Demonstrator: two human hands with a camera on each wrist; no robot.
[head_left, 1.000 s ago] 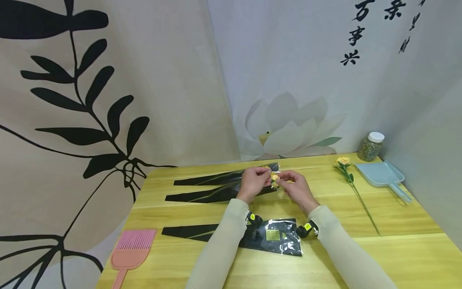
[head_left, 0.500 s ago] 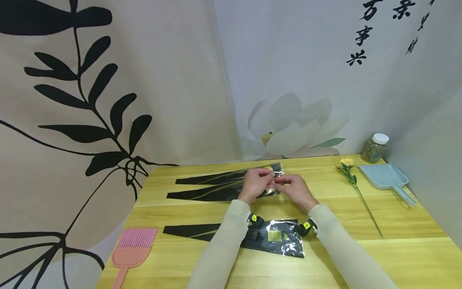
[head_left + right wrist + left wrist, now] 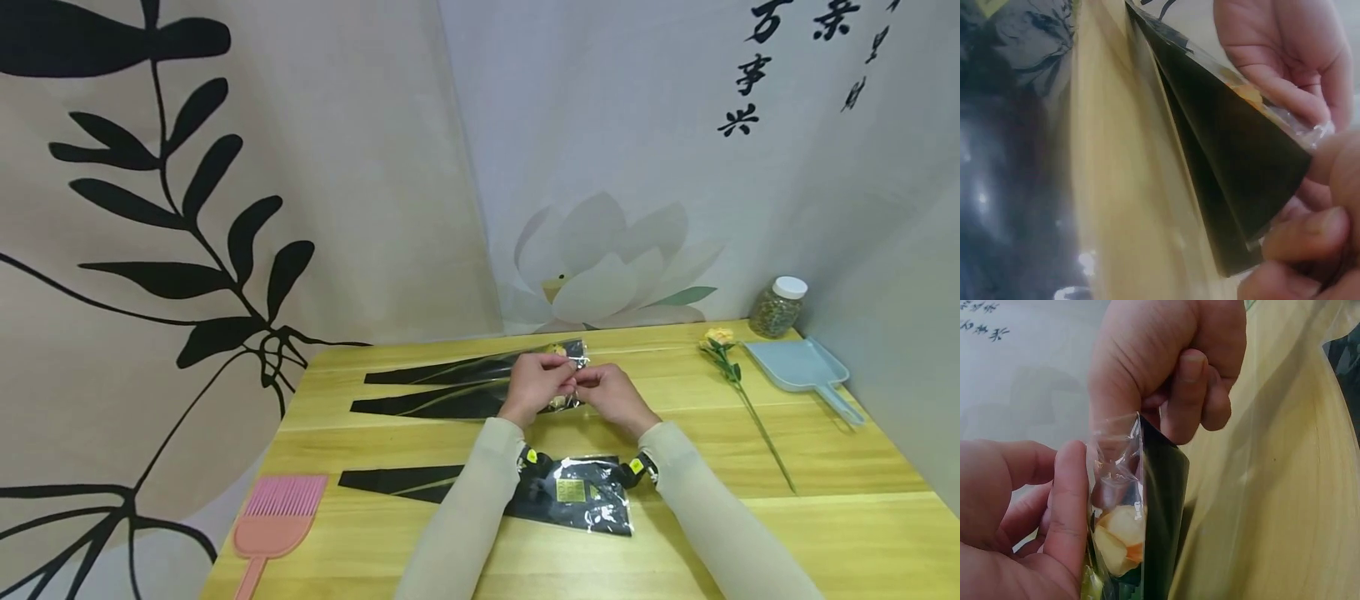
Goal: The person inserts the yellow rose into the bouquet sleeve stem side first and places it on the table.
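A black flower sleeve [image 3: 431,403] with a clear front lies across the table, its wide end under both hands. Inside it sits a pale yellow-orange artificial rose [image 3: 1120,539], behind the film in the left wrist view. My right hand [image 3: 617,400] pinches the sleeve's top edge; its curled fingers show in the right wrist view. My left hand [image 3: 531,387] holds the sleeve's clear side between thumb and fingers, though the contact is partly hidden. Just behind lies another black sleeve [image 3: 442,372] with a yellow flower in its wide end.
Nearer me, a third black sleeve [image 3: 528,510] lies flat under the forearms. A single yellow rose [image 3: 731,371] lies at right, beside a blue dustpan [image 3: 798,362] and a white-lidded jar [image 3: 777,308]. At front left is a pink brush [image 3: 273,525].
Both hands stay at the sleeve's wide end. The right fingers have shifted slightly left, closer to the left fingers. The rose, visible between the hands earlier, is now mostly covered in the head view.
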